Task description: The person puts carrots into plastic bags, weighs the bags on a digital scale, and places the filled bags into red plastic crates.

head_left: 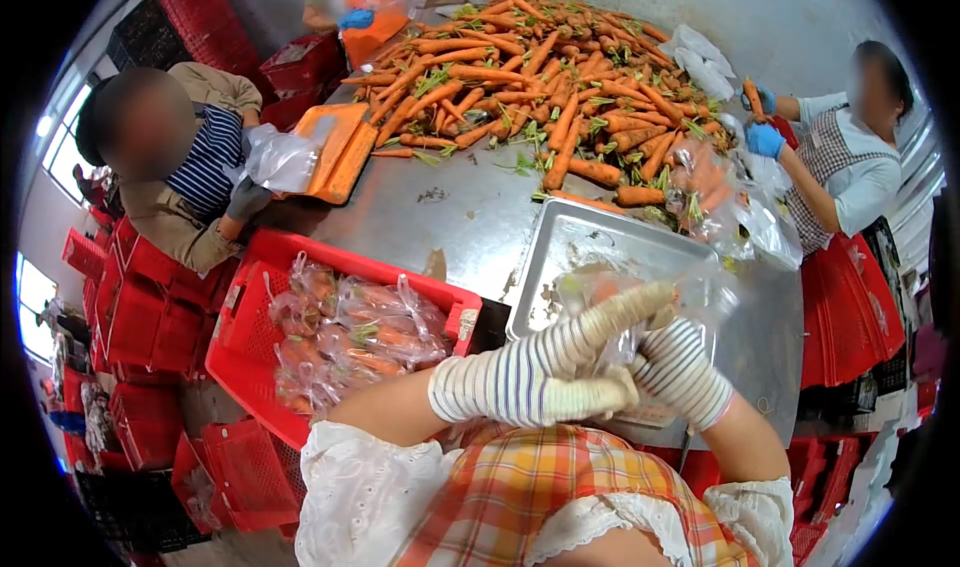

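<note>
My left hand (545,367), in a striped work glove, reaches across above the near side of a metal tray (540,257). Its thumb and fingers are spread around part of a clear plastic bag (715,292). Against it, my right hand (682,369), in a matching glove, has its fingers closed on the bag's gathered plastic. Something orange shows blurred through the plastic behind my left fingers. To the left, a red crate (345,257) holds several tied clear bags of carrots (375,332).
A large heap of loose carrots (560,77) covers the far table. A person (190,157) at left holds an orange tray (335,152). Another person (840,157) at right holds a carrot. Blue-gloved hands show at the back. Red crates (850,307) stand around the table.
</note>
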### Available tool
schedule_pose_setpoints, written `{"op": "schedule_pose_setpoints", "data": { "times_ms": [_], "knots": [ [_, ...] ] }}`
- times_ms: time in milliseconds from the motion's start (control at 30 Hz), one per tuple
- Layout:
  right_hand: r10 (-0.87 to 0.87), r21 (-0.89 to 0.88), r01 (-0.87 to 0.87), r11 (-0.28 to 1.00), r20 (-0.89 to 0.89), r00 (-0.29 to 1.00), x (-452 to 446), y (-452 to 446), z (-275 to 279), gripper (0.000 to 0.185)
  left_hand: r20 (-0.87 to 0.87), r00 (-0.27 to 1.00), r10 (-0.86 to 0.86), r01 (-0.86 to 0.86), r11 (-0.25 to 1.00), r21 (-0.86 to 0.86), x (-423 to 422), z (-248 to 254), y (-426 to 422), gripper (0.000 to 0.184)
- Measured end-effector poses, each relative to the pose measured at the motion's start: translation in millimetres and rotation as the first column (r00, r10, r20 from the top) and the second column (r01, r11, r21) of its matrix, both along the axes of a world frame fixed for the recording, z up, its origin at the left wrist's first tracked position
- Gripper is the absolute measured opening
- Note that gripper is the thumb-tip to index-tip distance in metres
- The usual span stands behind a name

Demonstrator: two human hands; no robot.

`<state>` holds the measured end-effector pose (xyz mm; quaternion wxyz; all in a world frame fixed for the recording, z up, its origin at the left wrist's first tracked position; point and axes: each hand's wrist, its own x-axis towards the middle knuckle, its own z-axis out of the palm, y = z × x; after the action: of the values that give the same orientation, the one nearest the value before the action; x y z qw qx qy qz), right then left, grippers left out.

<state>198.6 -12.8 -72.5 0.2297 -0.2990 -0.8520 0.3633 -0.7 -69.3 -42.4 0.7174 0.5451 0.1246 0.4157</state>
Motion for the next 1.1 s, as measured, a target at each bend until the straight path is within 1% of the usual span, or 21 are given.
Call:
{"op": "schedule_pose_setpoints", "data": {
  "times_ms": [33,133,167,200,267,300,400,433,500,533,600,667,700,767,800,867,933,1000,1033,1067,1100],
  "knots": [
    [0.059,-0.286,-0.05,0.957,0.026,0.998,-6.8,-11.1,8.3,0.035,-0.032,0.999,-0.01,0.011,1.0,0.017,-2.3,-1.9,0.7,0.079],
    [-0.046,-0.499,-0.033,0.866,-0.146,0.988,-25.0,2.1,-42.5,0.046,-0.123,0.992,-0.021,0.024,0.999,0.025,-11.3,-8.5,3.5,0.082],
    [0.046,0.014,-0.054,0.998,0.322,0.946,-20.9,18.7,-65.1,0.052,-0.155,0.988,-0.023,0.028,0.999,0.03,-13.5,-12.7,8.7,0.083],
    [-0.13,0.444,-0.297,0.845,0.71,0.692,-13.6,30.9,-74.1,0.06,-0.2,0.98,-0.007,0.013,0.999,0.03,-18.0,-17.2,12.5,0.085],
    [-0.098,0.21,-0.075,0.975,0.704,0.704,-27.6,54.9,-59.4,0.073,-0.263,0.964,0.034,-0.032,0.999,0.013,-24.5,-25.3,19.9,0.09],
    [-0.205,0.324,-0.042,0.945,0.688,0.696,-30.1,54.6,-65.1,0.077,-0.262,0.964,0.05,-0.057,0.998,-0.02,-26.5,-27.1,21.2,0.09],
    [-0.089,0.346,-0.139,0.928,0.569,0.817,-23.5,45.9,-78.5,0.081,-0.159,0.973,0.167,-0.175,0.984,-0.035,-27.7,-16.8,21.0,0.089],
    [-0.036,0.337,-0.18,0.924,0.546,0.837,-17.2,33.0,-76.0,0.082,-0.016,0.989,0.146,-0.147,0.987,-0.06,-26.6,-7.4,18.4,0.091],
    [0.007,0.364,-0.217,0.906,0.499,0.867,7.3,15.9,-66.6,0.083,-0.02,0.997,0.08,-0.08,0.997,0.002,-39.4,-14.3,17.2,0.101],
    [0.001,0.321,-0.18,0.93,0.488,0.873,20.4,11.6,-50.5,0.078,-0.025,0.999,0.021,-0.019,0.998,0.064,-48.1,-19.3,19.2,0.108],
    [-0.002,0.261,-0.141,0.955,0.481,0.877,42.1,8.6,-15.2,0.072,0.01,1.0,-0.02,0.019,0.999,0.045,-47.0,-14.2,14.8,0.112],
    [-0.087,0.104,0.014,0.994,0.739,0.668,59.4,10.1,16.2,0.055,0.085,0.996,-0.02,0.025,0.998,-0.053,-41.6,-18.5,9.0,0.118],
    [-0.083,0.091,0.023,0.996,0.74,0.667,67.2,7.3,21.1,0.055,0.123,0.992,-0.017,0.03,0.994,-0.101,-38.3,-19.5,6.5,0.122],
    [-0.226,0.284,0.02,0.959,0.715,0.662,78.5,3.7,28.9,0.043,0.109,0.957,0.269,-0.261,0.962,-0.081,-19.5,-11.9,2.8,0.117],
    [-0.201,0.249,0.019,0.968,0.733,0.65,76.8,3.5,38.8,0.043,0.106,0.959,0.263,-0.255,0.963,-0.084,-16.5,-11.6,4.1,0.117],
    [-0.16,0.18,0.034,0.983,0.751,0.641,78.1,6.9,31.3,0.043,0.073,0.945,0.319,-0.317,0.948,-0.035,-11.9,-10.9,7.6,0.117],
    [-0.114,0.113,0.043,0.993,0.766,0.633,80.1,8.5,15.6,0.043,0.092,0.932,0.349,-0.343,0.936,-0.079,-2.0,-7.4,7.7,0.118],
    [-0.149,0.333,-0.113,0.936,0.666,0.731,79.8,3.1,-10.6,0.049,0.109,0.917,0.385,-0.372,0.92,-0.123,-3.1,-6.6,13.3,0.118],
    [-0.149,0.332,-0.111,0.937,0.664,0.733,76.0,4.3,-20.0,0.049,0.096,0.944,0.315,-0.308,0.948,-0.082,-10.5,-8.7,18.7,0.116],
    [-0.065,0.311,-0.159,0.937,0.602,0.796,68.5,6.8,-28.8,0.05,0.079,0.966,0.245,-0.242,0.969,-0.042,-15.1,-11.2,23.8,0.115],
    [0.02,0.297,-0.209,0.932,0.534,0.846,62.0,9.0,-38.8,0.051,0.076,0.966,0.246,-0.244,0.969,-0.041,-16.1,-16.1,28.1,0.115]
  ]
}}
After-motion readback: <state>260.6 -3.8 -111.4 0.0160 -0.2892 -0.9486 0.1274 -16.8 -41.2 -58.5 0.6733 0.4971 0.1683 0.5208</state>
